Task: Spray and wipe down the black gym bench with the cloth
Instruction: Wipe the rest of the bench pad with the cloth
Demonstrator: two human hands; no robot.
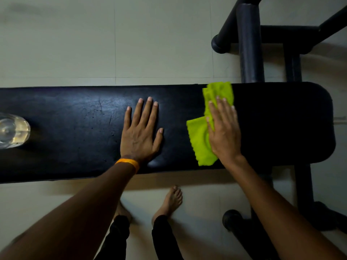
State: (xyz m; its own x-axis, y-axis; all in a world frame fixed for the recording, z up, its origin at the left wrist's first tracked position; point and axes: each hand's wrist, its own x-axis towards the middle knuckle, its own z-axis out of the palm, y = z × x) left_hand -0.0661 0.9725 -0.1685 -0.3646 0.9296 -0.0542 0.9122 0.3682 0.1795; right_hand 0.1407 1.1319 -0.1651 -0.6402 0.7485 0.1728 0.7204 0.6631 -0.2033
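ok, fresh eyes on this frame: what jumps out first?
The bright green cloth under the flat right hand, near the right end of the black bench. Next, the left hand pressed flat mid-bench with an orange wristband, and a clear bottle at far left.

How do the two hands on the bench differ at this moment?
The left hand lies bare on the bench with fingers spread; the right hand presses the green cloth with fingers closer together. The left wrist carries an orange band; the right wrist is bare. The right hand is nearer the bench's rounded end. Both lie flat, palm down.
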